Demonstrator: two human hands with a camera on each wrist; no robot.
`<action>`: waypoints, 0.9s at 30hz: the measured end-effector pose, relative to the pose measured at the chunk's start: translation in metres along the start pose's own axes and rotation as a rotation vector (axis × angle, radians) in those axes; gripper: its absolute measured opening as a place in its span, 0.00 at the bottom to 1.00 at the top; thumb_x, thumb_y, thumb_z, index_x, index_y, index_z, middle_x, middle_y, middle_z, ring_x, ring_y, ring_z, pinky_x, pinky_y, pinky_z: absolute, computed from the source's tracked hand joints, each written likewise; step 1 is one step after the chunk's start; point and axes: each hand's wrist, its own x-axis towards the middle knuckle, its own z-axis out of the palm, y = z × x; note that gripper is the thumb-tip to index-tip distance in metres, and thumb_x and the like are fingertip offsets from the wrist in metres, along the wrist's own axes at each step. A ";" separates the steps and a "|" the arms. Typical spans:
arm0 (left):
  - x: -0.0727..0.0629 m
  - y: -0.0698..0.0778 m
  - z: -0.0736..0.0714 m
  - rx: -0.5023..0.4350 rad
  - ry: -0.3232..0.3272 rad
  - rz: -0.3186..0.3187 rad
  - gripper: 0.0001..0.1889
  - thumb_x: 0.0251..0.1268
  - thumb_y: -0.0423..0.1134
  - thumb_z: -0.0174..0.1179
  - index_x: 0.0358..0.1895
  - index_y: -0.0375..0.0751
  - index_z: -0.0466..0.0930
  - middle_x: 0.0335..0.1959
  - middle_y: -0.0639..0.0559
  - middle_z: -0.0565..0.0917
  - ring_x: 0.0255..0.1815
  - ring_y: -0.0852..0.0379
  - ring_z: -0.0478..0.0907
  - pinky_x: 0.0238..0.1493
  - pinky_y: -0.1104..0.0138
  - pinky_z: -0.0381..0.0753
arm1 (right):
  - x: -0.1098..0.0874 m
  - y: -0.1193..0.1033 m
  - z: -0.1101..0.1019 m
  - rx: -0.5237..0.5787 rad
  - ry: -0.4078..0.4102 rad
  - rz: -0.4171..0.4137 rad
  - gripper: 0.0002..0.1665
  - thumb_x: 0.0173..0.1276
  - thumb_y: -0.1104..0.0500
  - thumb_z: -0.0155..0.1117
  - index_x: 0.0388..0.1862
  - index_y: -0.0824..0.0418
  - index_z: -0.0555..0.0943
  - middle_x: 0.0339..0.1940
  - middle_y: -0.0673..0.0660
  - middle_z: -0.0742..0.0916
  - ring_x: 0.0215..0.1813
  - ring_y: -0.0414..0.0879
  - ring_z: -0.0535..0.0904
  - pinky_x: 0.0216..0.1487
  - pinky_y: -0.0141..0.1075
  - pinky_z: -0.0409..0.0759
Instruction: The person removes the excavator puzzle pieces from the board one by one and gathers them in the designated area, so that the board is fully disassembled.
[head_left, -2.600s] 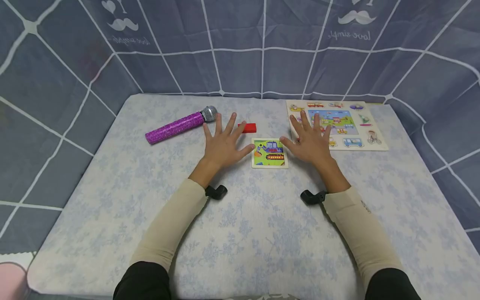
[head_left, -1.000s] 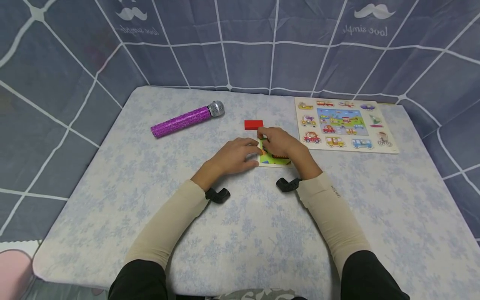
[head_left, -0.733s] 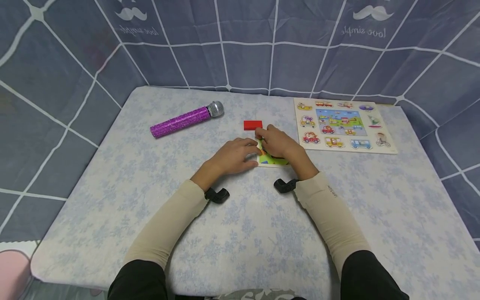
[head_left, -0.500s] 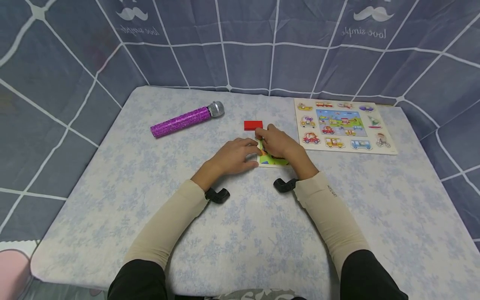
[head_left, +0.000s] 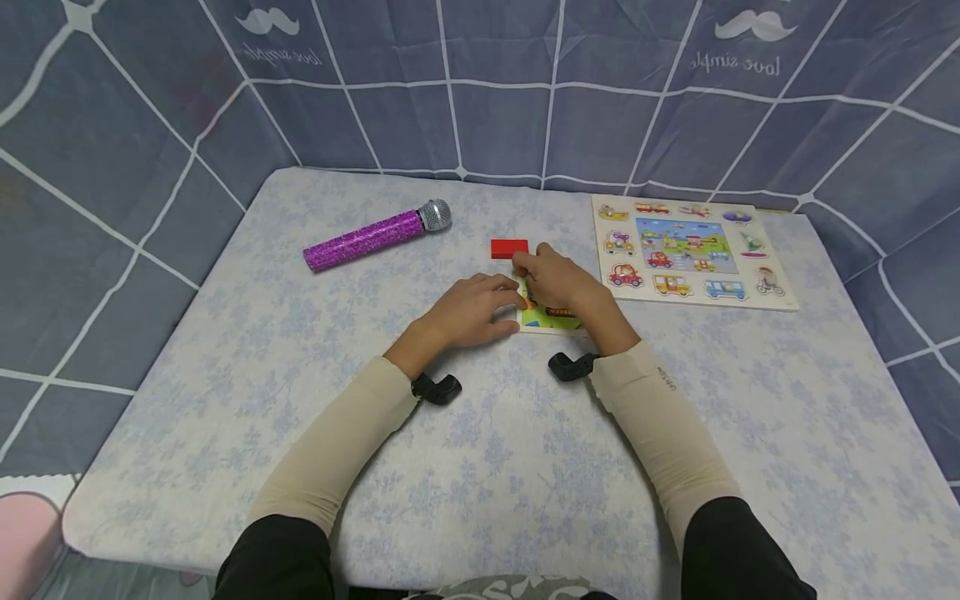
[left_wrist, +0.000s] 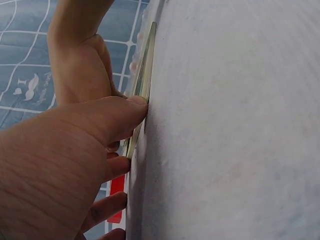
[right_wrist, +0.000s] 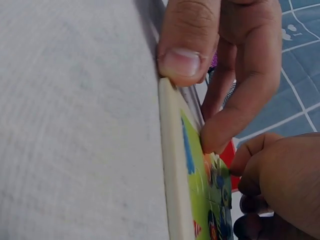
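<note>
A small square jigsaw puzzle [head_left: 551, 322] with a green vehicle picture lies flat on the table, partly covered by both hands. My left hand [head_left: 468, 312] grips its left side. In the right wrist view, the left thumb sits at the corner of the pale frame [right_wrist: 172, 150] while the index finger bends onto the picture. Over the puzzle's upper part, my right hand [head_left: 558, 281] curls its fingers near the far left corner; a piece there looks slightly raised, though the fingertips' exact hold is mostly hidden.
Just beyond the puzzle lies a red block [head_left: 509, 248]. A purple glitter microphone [head_left: 367, 240] is at the back left, and a large vehicle puzzle board [head_left: 697, 287] at the back right. Grey-blue curtains [head_left: 495, 129] bound the table [head_left: 487, 483].
Both hands came in from lying spread beside the small puzzle: the left onto its left side, the right across its top. Over the last second they have barely moved.
</note>
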 end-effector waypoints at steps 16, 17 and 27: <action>-0.001 0.002 0.000 0.023 -0.003 -0.009 0.20 0.72 0.51 0.61 0.64 0.53 0.81 0.69 0.48 0.74 0.66 0.45 0.70 0.60 0.50 0.73 | -0.001 0.005 -0.004 -0.025 0.024 -0.134 0.10 0.80 0.64 0.47 0.49 0.61 0.77 0.46 0.61 0.80 0.45 0.55 0.75 0.52 0.49 0.74; -0.001 0.002 0.000 0.024 -0.003 -0.013 0.20 0.72 0.51 0.61 0.64 0.53 0.81 0.69 0.48 0.74 0.66 0.45 0.70 0.61 0.49 0.73 | -0.002 0.006 -0.004 -0.007 0.027 -0.133 0.10 0.80 0.64 0.47 0.50 0.61 0.77 0.47 0.61 0.80 0.46 0.55 0.75 0.54 0.49 0.74; 0.000 0.003 0.000 0.011 -0.017 -0.032 0.21 0.73 0.52 0.60 0.65 0.53 0.80 0.69 0.49 0.73 0.67 0.45 0.69 0.62 0.49 0.72 | -0.002 0.017 -0.001 0.031 0.051 -0.132 0.14 0.78 0.67 0.46 0.52 0.58 0.77 0.46 0.61 0.76 0.43 0.55 0.73 0.52 0.50 0.74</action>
